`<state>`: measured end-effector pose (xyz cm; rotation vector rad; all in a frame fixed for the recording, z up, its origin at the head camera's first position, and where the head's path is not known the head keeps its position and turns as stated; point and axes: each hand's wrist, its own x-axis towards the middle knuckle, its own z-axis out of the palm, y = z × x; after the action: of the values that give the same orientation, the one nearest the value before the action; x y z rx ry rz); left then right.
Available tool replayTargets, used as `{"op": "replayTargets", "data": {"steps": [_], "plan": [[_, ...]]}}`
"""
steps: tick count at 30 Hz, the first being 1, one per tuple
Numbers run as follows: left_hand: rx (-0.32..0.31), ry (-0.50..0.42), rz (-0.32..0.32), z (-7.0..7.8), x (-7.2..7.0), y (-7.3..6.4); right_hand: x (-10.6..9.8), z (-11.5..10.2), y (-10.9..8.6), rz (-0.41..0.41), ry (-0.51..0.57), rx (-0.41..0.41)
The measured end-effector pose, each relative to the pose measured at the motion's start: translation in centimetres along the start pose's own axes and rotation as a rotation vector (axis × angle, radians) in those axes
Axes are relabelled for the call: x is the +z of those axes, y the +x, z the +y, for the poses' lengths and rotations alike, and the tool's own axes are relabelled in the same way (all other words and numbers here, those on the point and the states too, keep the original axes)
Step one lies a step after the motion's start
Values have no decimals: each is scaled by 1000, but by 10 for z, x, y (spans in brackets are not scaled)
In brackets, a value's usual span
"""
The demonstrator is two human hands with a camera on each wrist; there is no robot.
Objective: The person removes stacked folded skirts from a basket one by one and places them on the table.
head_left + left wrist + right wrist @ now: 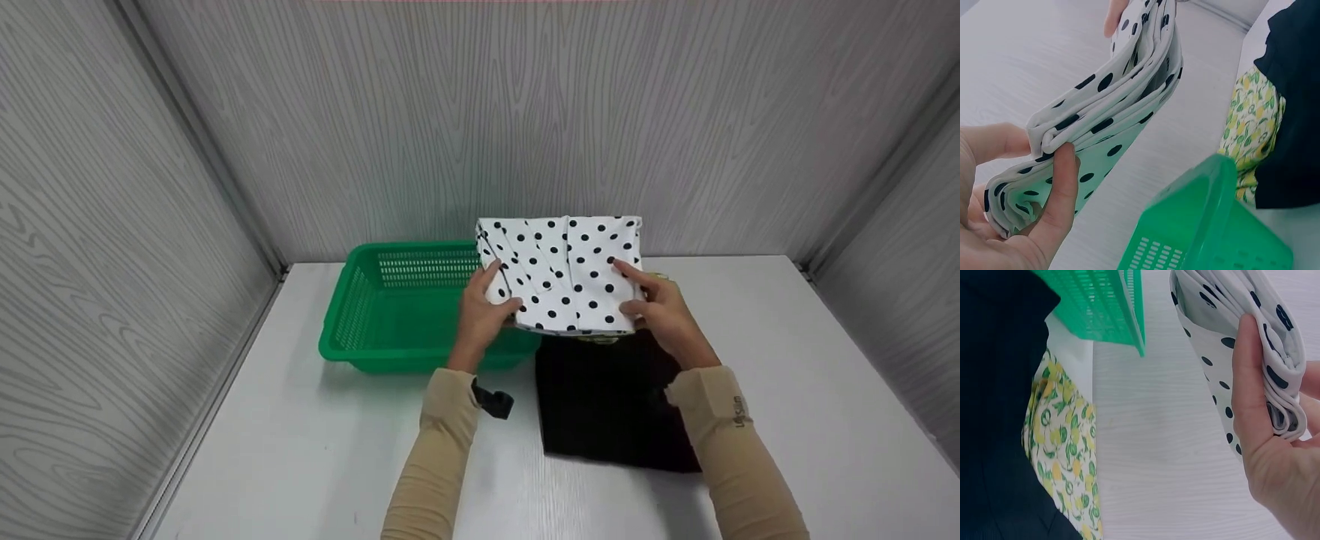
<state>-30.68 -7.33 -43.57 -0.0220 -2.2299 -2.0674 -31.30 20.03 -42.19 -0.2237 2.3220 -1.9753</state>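
A folded white cloth with black polka dots (559, 274) is held up between both hands, over the right end of the green basket (431, 354) and the table behind the black cloth. My left hand (482, 311) grips its left edge, thumb on the near face. On the opposite edge my right hand (660, 311) holds it the same way. Several folded layers show at the edge in the left wrist view, with the left fingers (1061, 197) around them. The right thumb (1249, 377) presses along the layers in the right wrist view.
A black cloth (607, 412) lies flat on the white table (300, 465), right of the basket. Partly under it is a lemon-print cloth (1069, 450), mostly hidden in the head view. Grey wood-grain panels (450, 112) enclose the table at the back and sides.
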Motion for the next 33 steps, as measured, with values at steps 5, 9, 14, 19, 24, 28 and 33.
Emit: {"op": "replayTargets", "data": {"steps": [5,9,14,19,24,28,33], "plan": [[29,-48,-54,0,20,0,-21,2,-7,13,-4,-8],[51,-29,-81,-2,39,-2,-38,7,-18,28,-22,-18],[108,60,-61,-1,62,-7,-57,12,-33,48,-39,-24],[137,100,-45,0,84,-11,-77,13,-42,62,-38,-28],[138,103,-28,-3,99,-16,-90,18,-50,64,-36,-25],[127,77,-60,-6,109,-20,-99,23,-57,72,-30,-15],[75,73,-85,-5,124,-25,-113,27,-62,84,-45,-24]]}}
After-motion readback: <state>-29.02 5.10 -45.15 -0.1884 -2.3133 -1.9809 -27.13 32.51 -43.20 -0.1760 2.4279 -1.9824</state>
